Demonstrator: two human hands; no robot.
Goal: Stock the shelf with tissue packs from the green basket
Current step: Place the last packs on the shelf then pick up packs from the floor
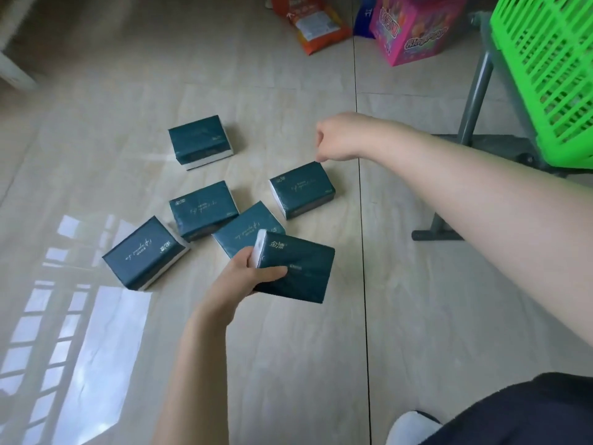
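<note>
Several dark green tissue packs lie scattered on the tiled floor. My left hand (pixel 248 273) grips one pack (pixel 296 268) by its end and holds it above the floor. My right hand (pixel 337 141) is curled, fingers pointing down, and its fingertips touch or pinch the far corner of another pack (pixel 303 189) lying on the floor. Other packs lie at the far left (pixel 200 141), in the middle (pixel 203 208), at the near left (pixel 144 252), and one (pixel 244 231) is partly hidden behind the held pack. The green basket (pixel 552 69) stands at the upper right.
The basket sits on a grey metal stand (pixel 471 101) whose feet reach across the floor on the right. A pink box (pixel 414 27) and an orange bag (pixel 317 24) lie on the floor at the back. My knee and a white shoe (pixel 410 427) are at the bottom right.
</note>
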